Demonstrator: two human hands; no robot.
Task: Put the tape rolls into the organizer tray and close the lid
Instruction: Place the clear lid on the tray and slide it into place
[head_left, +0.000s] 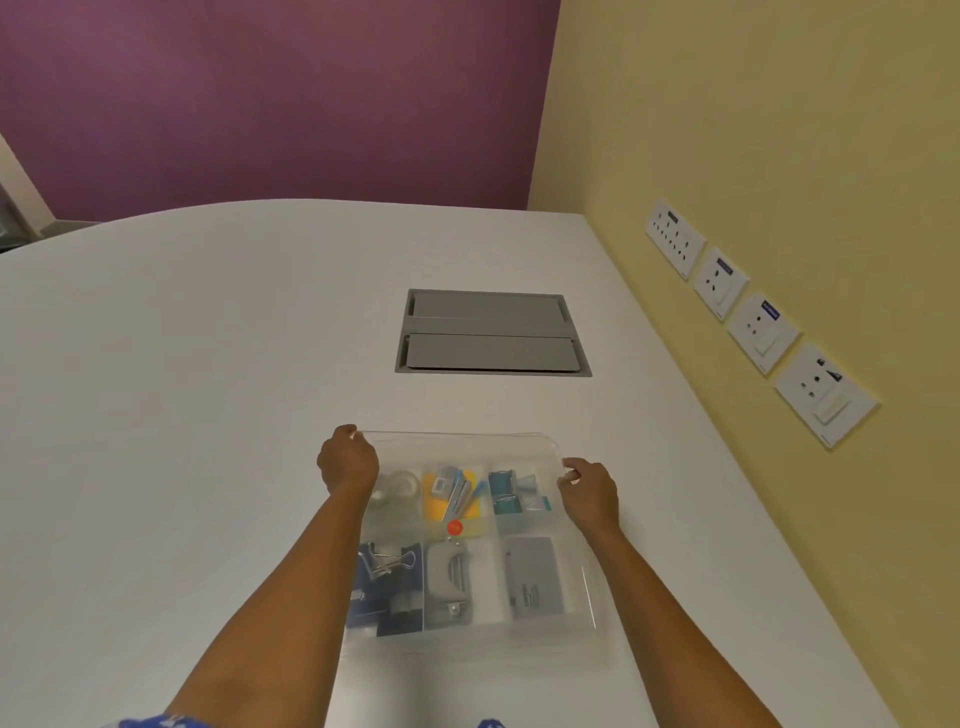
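A clear plastic organizer tray (592, 618) sits on the white table in front of me, split into several compartments. A clear lid (462, 447) lies over it. My left hand (347, 460) grips the lid's far left corner, and my right hand (589, 488) grips its far right corner. Through the lid, clear tape rolls (399, 487) show in the far left compartment. Other compartments hold binder clips (387, 561), yellow notes, blue clips, a white hole punch (449, 577) and a grey stapler box (535, 579).
A grey recessed cable hatch (491, 332) is set into the table (182, 389) beyond the tray. The yellow wall on the right carries several white socket plates (761, 332). The table's curved edge runs along the far left, under a purple wall.
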